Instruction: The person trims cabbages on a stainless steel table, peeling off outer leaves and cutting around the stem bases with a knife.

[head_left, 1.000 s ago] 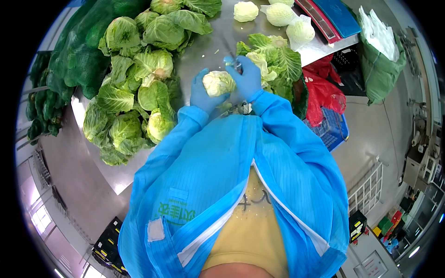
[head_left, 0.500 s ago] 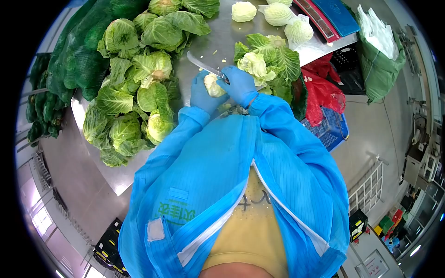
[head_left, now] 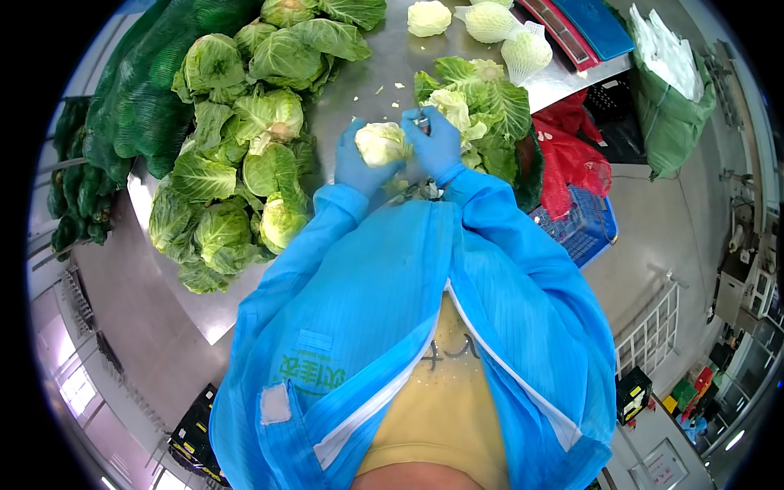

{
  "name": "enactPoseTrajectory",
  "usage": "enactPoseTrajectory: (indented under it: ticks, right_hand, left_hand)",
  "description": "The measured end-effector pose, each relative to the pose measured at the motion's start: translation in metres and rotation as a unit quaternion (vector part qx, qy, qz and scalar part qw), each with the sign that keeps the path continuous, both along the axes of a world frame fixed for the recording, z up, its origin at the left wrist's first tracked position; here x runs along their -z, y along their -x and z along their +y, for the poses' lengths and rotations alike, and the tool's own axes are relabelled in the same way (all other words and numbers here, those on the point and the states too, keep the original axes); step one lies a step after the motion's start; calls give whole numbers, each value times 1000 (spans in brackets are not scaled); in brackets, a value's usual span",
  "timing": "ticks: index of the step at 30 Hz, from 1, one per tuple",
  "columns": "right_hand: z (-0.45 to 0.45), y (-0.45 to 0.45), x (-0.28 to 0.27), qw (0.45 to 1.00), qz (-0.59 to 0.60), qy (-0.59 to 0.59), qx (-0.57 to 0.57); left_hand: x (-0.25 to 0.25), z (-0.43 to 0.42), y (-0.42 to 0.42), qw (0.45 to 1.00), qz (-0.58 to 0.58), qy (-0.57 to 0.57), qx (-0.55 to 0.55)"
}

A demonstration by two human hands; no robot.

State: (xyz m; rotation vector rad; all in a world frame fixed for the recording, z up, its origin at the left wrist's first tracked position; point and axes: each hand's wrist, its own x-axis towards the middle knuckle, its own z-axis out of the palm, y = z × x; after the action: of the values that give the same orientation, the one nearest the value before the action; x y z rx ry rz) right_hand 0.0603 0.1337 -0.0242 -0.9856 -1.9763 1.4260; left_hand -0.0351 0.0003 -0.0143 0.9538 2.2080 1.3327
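Note:
My left hand (head_left: 356, 166), in a blue glove, is wrapped round a small pale cabbage (head_left: 382, 144) stripped of its green leaves. Just to the right, my right hand (head_left: 438, 147), gloved as well, is closed on a knife (head_left: 423, 124). Only part of the knife shows at the fingers; its blade is not clearly visible. Green outer leaves (head_left: 502, 106) lie heaped beside that hand. To the left of both hands is a pile of untrimmed green cabbages (head_left: 269, 114). Small pale scraps dot the metal table (head_left: 367, 61).
Trimmed cabbages (head_left: 429, 19), some in white netting (head_left: 526, 54), lie at the back. Green mesh sacks (head_left: 155, 98) line the left. Right of the table are a red mesh bag (head_left: 563, 155), a blue crate (head_left: 584, 224) and a green sack (head_left: 674, 106).
The cabbage has been turned in my left hand and more of it shows. My right hand has moved slightly right, away from it, and the knife blade no longer points up to the left.

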Motion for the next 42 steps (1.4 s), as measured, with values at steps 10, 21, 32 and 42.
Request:
enactPoseTrajectory:
  ticks: [10, 21, 32, 42]
  right_hand:
    - [-6, -19, 7, 971, -100, 204, -78]
    - [3, -8, 20, 991, -35, 128, -32]
    - [39, -94, 19, 985, -101, -5, 139]
    - [16, -84, -18, 991, 80, 0, 110]
  left_hand:
    - [38, -26, 29, 950, -291, -82, -83]
    - [33, -31, 5, 956, -220, -184, -68]
    - [-34, -18, 7, 667, -688, -275, -82]
    - [-52, 2, -12, 574, -771, -277, -6]
